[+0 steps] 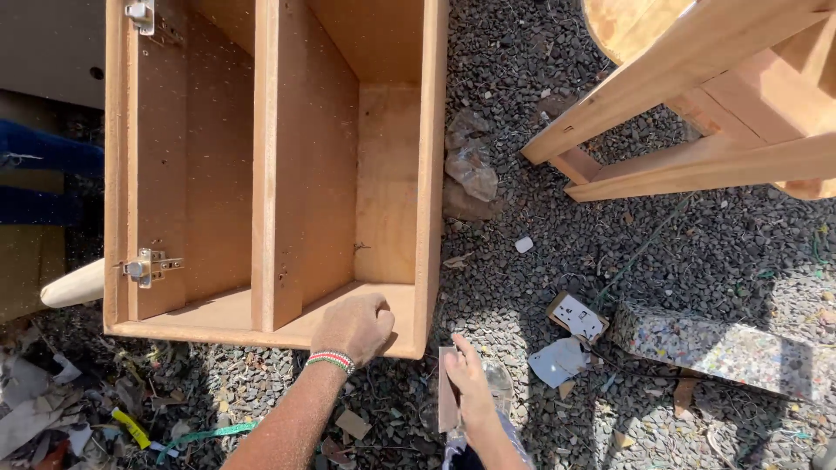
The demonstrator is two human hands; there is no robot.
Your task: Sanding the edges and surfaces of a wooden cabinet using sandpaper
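Nearest, the right hand [475, 383] grips what looks like a sanding block [448, 400] over gravel, while the left hand [355, 326], curled closed, braces the near edge of the wooden cabinet [348, 174]; steadying it firmly suits careful work.

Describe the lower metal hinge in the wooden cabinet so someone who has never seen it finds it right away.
Start at the open wooden cabinet lying on the gravel. On its left wall sit two silver hinges; take the lower hinge, near the bottom left corner. Unlike the upper hinge, cut off by the picture's top edge, it shows whole.
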